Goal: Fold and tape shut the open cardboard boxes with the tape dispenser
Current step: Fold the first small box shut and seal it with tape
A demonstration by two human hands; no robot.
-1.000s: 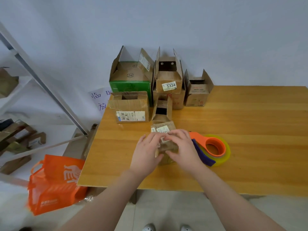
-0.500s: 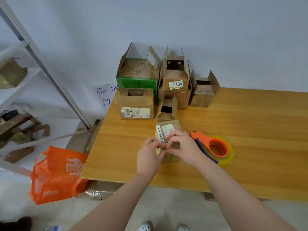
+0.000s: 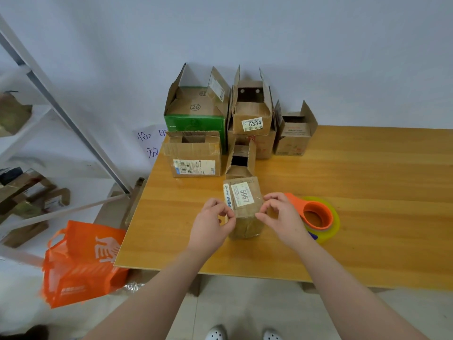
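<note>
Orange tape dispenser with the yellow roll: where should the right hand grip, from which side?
The orange tape dispenser lies flat on the wooden table, hole up, so probably take its ring from above: fingers hooked inside, thumb on the outer rim of the yellow tape roll. The right hand, pinching the small brown cardboard box, is just left of it.

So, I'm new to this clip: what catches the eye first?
The left hand and right hand pinch a small brown cardboard box labelled 5967 near the front of the wooden table. An orange tape dispenser lies beside the right hand; open cardboard boxes cluster at the back.
</note>
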